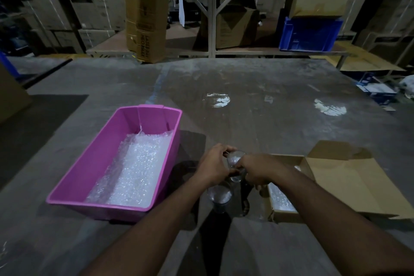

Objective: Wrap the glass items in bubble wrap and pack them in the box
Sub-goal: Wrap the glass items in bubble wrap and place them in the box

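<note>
Both hands meet over the table's near middle around a clear glass point(234, 161). My left hand point(214, 169) grips its left side and my right hand point(255, 170) grips its right side. A second clear glass point(219, 197) stands on the table just below them. To the left, a pink plastic tub point(96, 163) holds sheets of bubble wrap point(134, 172). An open cardboard box point(336, 181) sits at the right with bubble wrap point(279, 199) showing inside, partly hidden by my right forearm.
The grey table point(257, 101) stretches far ahead with bright light patches. Beyond it stand a tall cardboard carton point(145, 11), a blue crate point(310, 31) on a low shelf, and stacked boxes. A brown box edge point(11, 96) is at the far left.
</note>
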The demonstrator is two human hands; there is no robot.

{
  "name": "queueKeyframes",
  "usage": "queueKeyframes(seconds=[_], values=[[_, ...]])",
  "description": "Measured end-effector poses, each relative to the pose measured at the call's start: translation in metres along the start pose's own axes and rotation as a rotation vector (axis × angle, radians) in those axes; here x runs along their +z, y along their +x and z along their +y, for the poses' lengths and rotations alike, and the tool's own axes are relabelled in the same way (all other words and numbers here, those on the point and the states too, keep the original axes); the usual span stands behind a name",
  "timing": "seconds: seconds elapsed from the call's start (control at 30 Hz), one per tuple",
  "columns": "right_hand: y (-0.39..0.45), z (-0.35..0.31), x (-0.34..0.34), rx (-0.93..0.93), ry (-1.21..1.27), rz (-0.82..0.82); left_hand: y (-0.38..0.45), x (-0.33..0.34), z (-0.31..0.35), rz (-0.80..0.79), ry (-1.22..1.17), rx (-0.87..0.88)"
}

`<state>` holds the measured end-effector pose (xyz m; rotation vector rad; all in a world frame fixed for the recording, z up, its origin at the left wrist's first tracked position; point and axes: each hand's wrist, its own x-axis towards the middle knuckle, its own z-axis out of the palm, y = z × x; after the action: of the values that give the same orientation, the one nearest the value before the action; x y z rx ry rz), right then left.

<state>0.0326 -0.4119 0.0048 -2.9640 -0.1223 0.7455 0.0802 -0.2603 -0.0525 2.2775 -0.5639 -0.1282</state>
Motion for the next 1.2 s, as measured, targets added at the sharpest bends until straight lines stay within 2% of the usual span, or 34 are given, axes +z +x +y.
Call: queueKeyframes(seconds=[0.13, 0.33, 0.4, 0.57, 0.8, 1.0, 1.2], values=[[0.012, -0.003, 0.006, 0.029, -0.038, 0.032, -0.002, -0.002, 0.002, -0.009, 0.009, -0.003], [-0.001, 0.005, 0.005, -0.11, 0.124, 0.072, -0.002, -0.001, 0.004, -0.001, 0.081, 0.021], [-0.003, 0.008, 0.012, -0.094, 0.163, 0.152, -0.002, 0.0, 0.005, 0.016, 0.103, 0.03], [-0.01, 0.011, 0.02, 0.004, 0.232, 0.488, -0.002, 0.0, 0.007, 0.029, 0.116, 0.019], [-0.008, 0.008, 0.02, -0.08, 0.004, 0.4, -0.002, -0.002, 0.006, 0.028, 0.12, 0.022], [-0.011, 0.004, 0.02, -0.067, -0.146, 0.286, -0.002, -0.001, 0.006, 0.032, 0.121, 0.037], [-0.003, -0.005, 0.016, -0.028, -0.138, 0.242, -0.003, -0.001, 0.007, 0.029, 0.124, 0.031]])
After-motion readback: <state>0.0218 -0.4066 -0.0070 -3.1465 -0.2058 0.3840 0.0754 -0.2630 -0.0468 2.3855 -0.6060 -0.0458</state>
